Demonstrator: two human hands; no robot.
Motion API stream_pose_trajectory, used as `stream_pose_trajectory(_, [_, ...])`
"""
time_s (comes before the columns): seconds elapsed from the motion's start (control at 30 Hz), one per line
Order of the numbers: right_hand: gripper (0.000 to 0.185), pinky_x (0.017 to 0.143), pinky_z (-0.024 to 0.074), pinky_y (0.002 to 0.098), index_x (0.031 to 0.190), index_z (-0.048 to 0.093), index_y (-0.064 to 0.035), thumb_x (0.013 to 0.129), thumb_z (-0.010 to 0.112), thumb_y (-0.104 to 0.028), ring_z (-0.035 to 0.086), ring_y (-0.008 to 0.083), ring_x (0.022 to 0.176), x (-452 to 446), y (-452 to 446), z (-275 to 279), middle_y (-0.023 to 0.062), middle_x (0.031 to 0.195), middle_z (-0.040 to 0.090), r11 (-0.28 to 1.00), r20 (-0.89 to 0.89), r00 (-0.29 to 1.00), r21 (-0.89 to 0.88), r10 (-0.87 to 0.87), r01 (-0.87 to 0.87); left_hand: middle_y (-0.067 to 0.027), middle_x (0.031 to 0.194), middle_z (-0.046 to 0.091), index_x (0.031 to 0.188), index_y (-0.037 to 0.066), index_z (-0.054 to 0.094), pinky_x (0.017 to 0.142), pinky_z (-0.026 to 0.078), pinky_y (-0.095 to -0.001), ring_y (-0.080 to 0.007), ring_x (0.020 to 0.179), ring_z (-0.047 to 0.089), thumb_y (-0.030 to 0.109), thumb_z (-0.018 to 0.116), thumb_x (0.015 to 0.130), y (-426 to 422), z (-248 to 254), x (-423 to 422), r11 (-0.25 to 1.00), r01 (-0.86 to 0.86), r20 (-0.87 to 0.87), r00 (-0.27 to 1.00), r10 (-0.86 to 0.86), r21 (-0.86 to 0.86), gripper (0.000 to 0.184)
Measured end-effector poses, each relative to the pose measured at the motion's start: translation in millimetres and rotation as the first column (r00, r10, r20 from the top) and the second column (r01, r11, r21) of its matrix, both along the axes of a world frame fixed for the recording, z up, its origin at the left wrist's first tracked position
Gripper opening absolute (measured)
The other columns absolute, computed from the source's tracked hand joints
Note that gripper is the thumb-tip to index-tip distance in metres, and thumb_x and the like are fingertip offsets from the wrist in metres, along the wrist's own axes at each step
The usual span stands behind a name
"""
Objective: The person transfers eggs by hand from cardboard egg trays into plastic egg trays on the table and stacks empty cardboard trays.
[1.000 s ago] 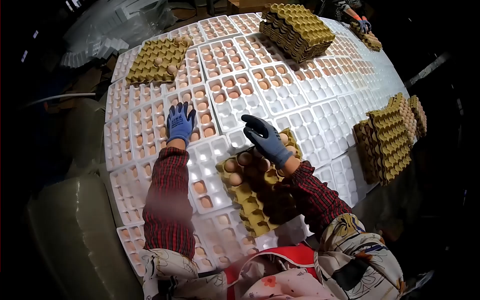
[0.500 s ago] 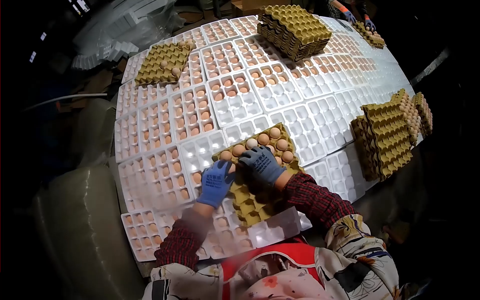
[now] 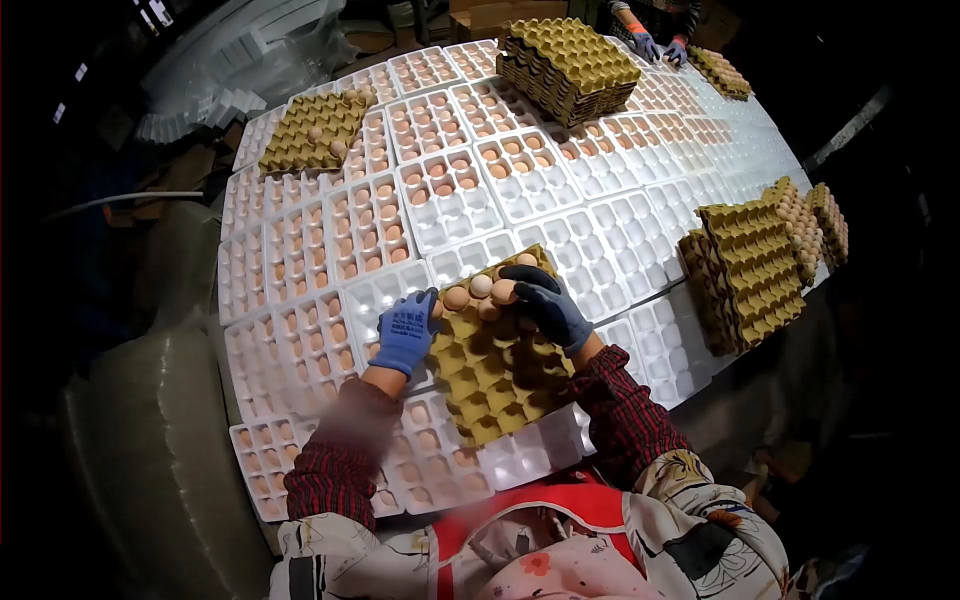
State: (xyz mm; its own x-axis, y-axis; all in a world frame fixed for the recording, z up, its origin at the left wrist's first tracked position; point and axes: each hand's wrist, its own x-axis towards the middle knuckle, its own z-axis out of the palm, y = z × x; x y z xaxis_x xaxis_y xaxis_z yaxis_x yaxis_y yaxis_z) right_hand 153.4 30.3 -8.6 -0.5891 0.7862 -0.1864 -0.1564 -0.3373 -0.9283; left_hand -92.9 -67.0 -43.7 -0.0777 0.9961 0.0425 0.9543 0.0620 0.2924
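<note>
My left hand (image 3: 403,335), in a blue glove, is at the left edge of a yellow-brown egg tray (image 3: 490,385). Its fingers are closed around an egg (image 3: 437,309), which shows at the fingertips. Across the tray's far right part, my right hand (image 3: 552,308), in a darker glove, curls its fingers over an egg (image 3: 503,291); anything deeper in the palm is hidden. Between the hands sit a brown egg (image 3: 456,298) and a paler egg (image 3: 482,286). The tray's near cups hold no eggs. Beneath it lie white plastic egg trays (image 3: 375,300).
A tall stack of yellow trays (image 3: 570,65) stands at the back. Another stack (image 3: 750,270) is at the right, beside trays full of eggs (image 3: 800,225). At the back left lies a tray with a few eggs (image 3: 315,130). A co-worker's gloved hands (image 3: 660,48) are at the far edge.
My right hand has moved to the tray's right side, its fingers now curled over eggs. My left hand has shifted slightly away from it. Fewer eggs show on the tray.
</note>
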Motion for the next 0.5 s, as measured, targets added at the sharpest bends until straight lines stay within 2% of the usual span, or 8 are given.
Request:
stream_pose_trajectory(0.03, [0.027, 0.078, 0.0496, 0.0276, 0.113, 0.065, -0.0032, 0.092, 0.066, -0.019, 0.061, 0.0135, 0.089, 7, 6, 6, 0.0, 0.104, 0.065, 0.977, -0.064, 0.998, -0.212, -0.008, -0.006, -0.0087, 0.104, 0.064, 0.122, 0.017, 0.06, 0.076, 0.053, -0.0432, -0.03, 0.092, 0.064, 0.027, 0.064, 0.084, 0, 1, -2, 0.999, 0.026, 0.011, 1.0, -0.027, 0.04, 0.04])
stream_pose_trajectory(0.1, [0.029, 0.074, 0.0492, 0.0272, 0.112, 0.065, -0.0081, 0.088, 0.068, -0.023, 0.061, 0.0121, 0.091, 2, 15, -1, 0.0004, 0.104, 0.064, 0.959, 0.371, 0.914, 0.155, 0.165, -0.237, -0.0092, 0.111, 0.066, 0.124, 0.013, 0.061, 0.082, 0.054, -0.0371, -0.0279, 0.098, 0.066, 0.026, 0.063, 0.089, -4, 3, -9, 0.984, -0.055, 0.231, 0.973, 0.015, 0.168, 0.037])
stream_pose_trajectory(0.17, [0.021, 0.076, 0.0498, 0.0362, 0.107, 0.064, -0.0099, 0.087, 0.063, -0.018, 0.063, 0.0217, 0.085, -17, 4, 2, 0.0063, 0.098, 0.064, 0.386, 0.686, 0.71, 0.704, -0.157, -0.596, -0.0077, 0.117, 0.064, 0.135, 0.008, 0.054, 0.088, 0.053, -0.0325, -0.0228, 0.104, 0.065, 0.022, 0.063, 0.092, -10, -12, -30, 0.982, -0.188, 0.889, 0.452, 0.069, 0.019, 0.046])
stream_pose_trajectory(0.2, [0.023, 0.08, 0.0492, 0.0405, 0.104, 0.064, -0.0115, 0.081, 0.066, -0.017, 0.063, 0.0268, 0.093, -25, -4, 8, 0.0081, 0.104, 0.06, 0.207, 0.734, 0.647, 0.679, -0.208, -0.704, -0.0066, 0.118, 0.061, 0.141, 0.003, 0.046, 0.088, 0.052, -0.0299, -0.0202, 0.106, 0.062, 0.014, 0.063, 0.091, -16, 11, -31, 0.975, -0.163, 0.981, -0.145, 0.127, -0.15, 0.054])
stream_pose_trajectory(0.23, [0.023, 0.08, 0.0492, 0.0405, 0.104, 0.064, -0.0115, 0.081, 0.066, -0.017, 0.063, 0.0268, 0.093, -29, -9, 1, 0.0081, 0.104, 0.06, 0.207, 0.734, 0.648, 0.679, -0.204, -0.705, -0.0074, 0.118, 0.061, 0.143, 0.005, 0.044, 0.083, 0.054, -0.0302, -0.0228, 0.107, 0.062, 0.01, 0.065, 0.089, -19, 22, -29, 0.973, -0.18, 0.947, -0.311, 0.081, -0.142, 0.058])
stream_pose_trajectory(0.37, [0.029, 0.082, 0.0505, 0.0393, 0.112, 0.063, -0.0105, 0.084, 0.066, -0.019, 0.062, 0.0258, 0.098, -29, 5, 1, 0.0091, 0.113, 0.058, 0.087, 0.852, 0.43, 0.473, -0.3, -0.877, -0.0082, 0.124, 0.058, 0.133, 0.008, 0.055, 0.082, 0.053, -0.0338, -0.0223, 0.107, 0.062, 0.017, 0.069, 0.088, 4, 30, -17, 0.961, -0.028, 0.935, 0.222, 0.276, -0.277, 0.048])
stream_pose_trajectory(0.43, [0.039, 0.083, 0.0529, 0.0345, 0.125, 0.06, -0.0091, 0.088, 0.067, -0.017, 0.063, 0.0228, 0.103, -14, 23, 3, 0.0094, 0.122, 0.06, 0.782, 0.614, 0.788, 0.467, 0.05, -0.413, -0.0128, 0.131, 0.054, 0.118, 0.016, 0.064, 0.08, 0.054, -0.0421, -0.0299, 0.106, 0.06, 0.032, 0.076, 0.079, 17, 11, 6, 0.987, 0.0, 0.344, 0.937, -0.056, 0.158, 0.044])
stream_pose_trajectory(0.5, [0.053, 0.086, 0.0528, 0.0253, 0.135, 0.055, -0.0088, 0.085, 0.072, -0.013, 0.061, 0.0138, 0.102, 1, 34, 6, 0.0043, 0.123, 0.061, 0.991, 0.018, 0.991, -0.022, 0.133, -0.132, -0.0124, 0.134, 0.05, 0.117, 0.016, 0.063, 0.084, 0.052, -0.044, -0.0311, 0.109, 0.055, 0.037, 0.079, 0.074, 28, 26, 32, 0.998, -0.045, -0.054, 0.998, 0.043, -0.047, 0.051])
